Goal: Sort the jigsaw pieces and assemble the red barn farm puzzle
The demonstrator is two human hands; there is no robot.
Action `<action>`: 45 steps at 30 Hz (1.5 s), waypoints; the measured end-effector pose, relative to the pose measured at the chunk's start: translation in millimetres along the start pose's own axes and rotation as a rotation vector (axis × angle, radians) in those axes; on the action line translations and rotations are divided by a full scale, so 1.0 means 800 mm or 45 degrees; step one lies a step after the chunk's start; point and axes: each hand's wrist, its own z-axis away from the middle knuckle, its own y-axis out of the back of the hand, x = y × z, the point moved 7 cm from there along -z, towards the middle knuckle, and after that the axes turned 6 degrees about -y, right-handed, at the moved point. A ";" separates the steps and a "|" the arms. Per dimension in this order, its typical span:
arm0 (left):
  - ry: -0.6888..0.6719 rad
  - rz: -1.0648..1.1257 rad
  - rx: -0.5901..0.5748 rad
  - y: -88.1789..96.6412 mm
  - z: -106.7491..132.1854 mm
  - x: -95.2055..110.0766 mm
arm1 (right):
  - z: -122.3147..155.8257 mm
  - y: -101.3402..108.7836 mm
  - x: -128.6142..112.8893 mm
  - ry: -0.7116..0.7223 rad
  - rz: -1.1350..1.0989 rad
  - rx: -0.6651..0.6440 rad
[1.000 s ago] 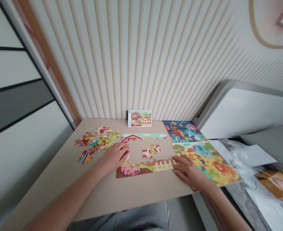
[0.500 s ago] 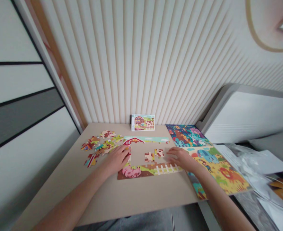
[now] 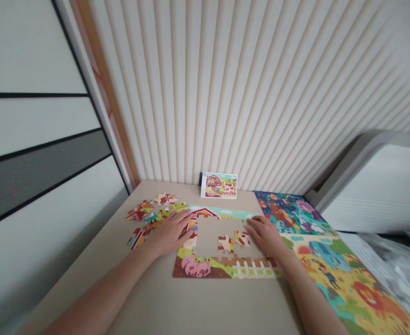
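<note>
Red barn puzzle (image 3: pixel 195 266); left hand (image 3: pixel 171 234) seemingly atop

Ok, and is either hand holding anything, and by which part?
Nothing is visibly held: the left hand lies over the left border of the farm puzzle, the right hand over its right border. Whether anything is hidden beneath can't be told.

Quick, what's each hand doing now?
Left hand: open, at the left side of the farm puzzle, nothing visibly held.
Right hand: open, at its right side, nothing visibly held.
</note>
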 end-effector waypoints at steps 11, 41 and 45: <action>0.092 -0.093 -0.020 -0.002 0.006 -0.008 | -0.027 -0.024 -0.006 0.013 0.060 -0.009; 0.135 0.056 0.047 -0.002 -0.001 -0.018 | 0.018 0.002 -0.009 0.105 -0.340 -0.411; 0.086 0.087 0.074 0.007 0.000 0.005 | 0.018 0.005 -0.009 0.054 -0.386 -0.415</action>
